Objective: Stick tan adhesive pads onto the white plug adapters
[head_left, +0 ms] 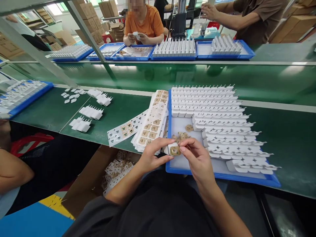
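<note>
My left hand grips a white plug-in charger between thumb and fingers, over the near left corner of a blue tray. A brown sticker covers the charger's face. At the sticker's right edge, the thumb and forefinger of my right hand are pinched together on it. Whether the sticker is stuck flat there cannot be made out. Just beyond my fingers, loose brown sticker pieces lie in the tray. Rows of white chargers with their pins upward fill its back and right side.
Left of the tray lie stacked sticker sheets and small groups of chargers. Below the table edge, a cardboard box holds used backing sheets. Another person's arm is at far left. Across the green line, a person in orange handles a white part.
</note>
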`<state>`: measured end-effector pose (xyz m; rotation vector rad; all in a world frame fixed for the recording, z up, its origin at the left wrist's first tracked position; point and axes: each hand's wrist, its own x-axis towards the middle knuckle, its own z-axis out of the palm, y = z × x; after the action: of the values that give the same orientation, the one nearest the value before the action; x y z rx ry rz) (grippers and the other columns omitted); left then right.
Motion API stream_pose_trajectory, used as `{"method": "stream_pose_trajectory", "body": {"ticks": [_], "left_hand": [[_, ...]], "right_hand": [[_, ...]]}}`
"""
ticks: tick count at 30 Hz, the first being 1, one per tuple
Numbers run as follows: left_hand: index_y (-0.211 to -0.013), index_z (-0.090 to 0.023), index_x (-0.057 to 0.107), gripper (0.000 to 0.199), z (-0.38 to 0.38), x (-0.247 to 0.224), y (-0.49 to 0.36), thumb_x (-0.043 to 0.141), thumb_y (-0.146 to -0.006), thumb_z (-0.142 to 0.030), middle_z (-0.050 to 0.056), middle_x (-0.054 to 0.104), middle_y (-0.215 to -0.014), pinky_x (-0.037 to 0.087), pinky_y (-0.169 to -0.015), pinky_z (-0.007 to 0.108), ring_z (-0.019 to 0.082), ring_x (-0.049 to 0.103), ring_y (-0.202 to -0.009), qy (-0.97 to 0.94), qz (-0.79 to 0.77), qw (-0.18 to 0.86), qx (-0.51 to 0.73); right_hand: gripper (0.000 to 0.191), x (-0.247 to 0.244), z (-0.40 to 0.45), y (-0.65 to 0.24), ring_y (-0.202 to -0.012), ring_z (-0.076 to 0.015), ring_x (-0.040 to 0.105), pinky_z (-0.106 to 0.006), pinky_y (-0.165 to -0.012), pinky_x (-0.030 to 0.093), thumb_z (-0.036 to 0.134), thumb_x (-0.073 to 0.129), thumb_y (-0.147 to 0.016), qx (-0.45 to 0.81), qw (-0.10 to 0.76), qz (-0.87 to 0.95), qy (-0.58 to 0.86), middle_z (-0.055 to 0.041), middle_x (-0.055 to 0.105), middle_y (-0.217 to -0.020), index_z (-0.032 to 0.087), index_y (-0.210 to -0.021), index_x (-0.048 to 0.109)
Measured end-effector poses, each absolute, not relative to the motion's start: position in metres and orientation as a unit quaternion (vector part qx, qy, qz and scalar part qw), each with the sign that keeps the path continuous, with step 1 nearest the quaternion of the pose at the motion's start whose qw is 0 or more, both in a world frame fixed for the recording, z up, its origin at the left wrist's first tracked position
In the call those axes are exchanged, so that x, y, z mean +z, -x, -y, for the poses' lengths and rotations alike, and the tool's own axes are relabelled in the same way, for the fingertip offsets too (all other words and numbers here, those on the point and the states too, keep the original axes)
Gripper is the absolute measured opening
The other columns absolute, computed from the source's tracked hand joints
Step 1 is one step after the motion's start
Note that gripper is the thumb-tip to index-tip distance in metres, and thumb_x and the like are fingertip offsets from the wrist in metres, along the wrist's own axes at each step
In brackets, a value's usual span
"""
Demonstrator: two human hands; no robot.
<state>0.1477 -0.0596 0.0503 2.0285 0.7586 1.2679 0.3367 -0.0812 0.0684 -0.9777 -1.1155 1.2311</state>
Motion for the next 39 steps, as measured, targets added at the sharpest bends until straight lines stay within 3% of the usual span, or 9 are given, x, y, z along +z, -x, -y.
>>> {"method": "stream_pose_trajectory", "body": {"ticks": [19,26,29,32,35,39], "left_hand": [[-0.136,-0.024,0.060,0.051,0.060,0.056,-0.149,0.076,-0.087,-0.028,0.012,0.073,-0.123,0.057,-0.098,0.039,0.024,0.069,-0.114,-0.781,-0.281,0.273,0.486],[-0.132,-0.023,0.062,0.050,0.064,0.054,-0.149,0.079,-0.086,-0.029,0.012,0.074,-0.120,0.058,-0.093,0.039,0.024,0.071,-0.108,-0.773,-0.279,0.241,0.516],[-0.129,-0.023,0.062,0.050,0.066,0.051,-0.151,0.081,-0.083,-0.026,0.012,0.073,-0.121,0.058,-0.096,0.041,0.025,0.070,-0.112,-0.747,-0.288,0.256,0.542],[-0.126,-0.022,0.061,0.050,0.066,0.049,-0.154,0.082,-0.081,-0.022,0.012,0.073,-0.119,0.057,-0.099,0.042,0.025,0.069,-0.115,-0.734,-0.304,0.256,0.551],[-0.123,-0.022,0.061,0.045,0.066,0.049,-0.158,0.080,-0.082,-0.020,0.012,0.071,-0.119,0.059,-0.096,0.040,0.023,0.069,-0.113,-0.747,-0.304,0.211,0.552],[-0.123,-0.022,0.060,0.046,0.065,0.050,-0.161,0.079,-0.082,-0.016,0.012,0.070,-0.120,0.059,-0.096,0.041,0.023,0.069,-0.114,-0.763,-0.288,0.146,0.560]], "right_hand": [[0.004,0.071,0.085,-0.329,-0.083,-0.0146,0.063,-0.028,-0.077,0.053,0.023,0.069,-0.092,0.382,0.561,0.573,0.460,0.0014,0.066,-0.087,0.026,-0.094,0.067],[0.014,0.073,0.081,-0.328,-0.076,-0.0151,0.059,-0.032,-0.073,0.053,0.023,0.074,-0.087,0.210,0.557,0.624,0.507,-0.0005,0.061,-0.089,0.025,-0.098,0.067],[0.016,0.069,0.075,-0.331,-0.083,-0.0171,0.062,-0.029,-0.069,0.056,0.031,0.067,-0.092,0.324,0.565,0.570,0.501,-0.0024,0.060,-0.093,0.027,-0.107,0.066],[0.016,0.065,0.074,-0.330,-0.101,-0.0204,0.064,-0.031,-0.079,0.058,0.034,0.065,-0.094,0.473,0.546,0.548,0.422,-0.0046,0.063,-0.103,0.028,-0.109,0.067],[0.015,0.063,0.077,-0.322,-0.112,-0.0214,0.062,-0.032,-0.087,0.056,0.031,0.069,-0.090,0.508,0.560,0.529,0.386,-0.0048,0.063,-0.113,0.029,-0.105,0.069],[0.007,0.061,0.080,-0.310,-0.105,-0.0191,0.063,-0.031,-0.086,0.056,0.026,0.067,-0.089,0.521,0.604,0.477,0.370,-0.0035,0.063,-0.108,0.029,-0.094,0.071]]}}
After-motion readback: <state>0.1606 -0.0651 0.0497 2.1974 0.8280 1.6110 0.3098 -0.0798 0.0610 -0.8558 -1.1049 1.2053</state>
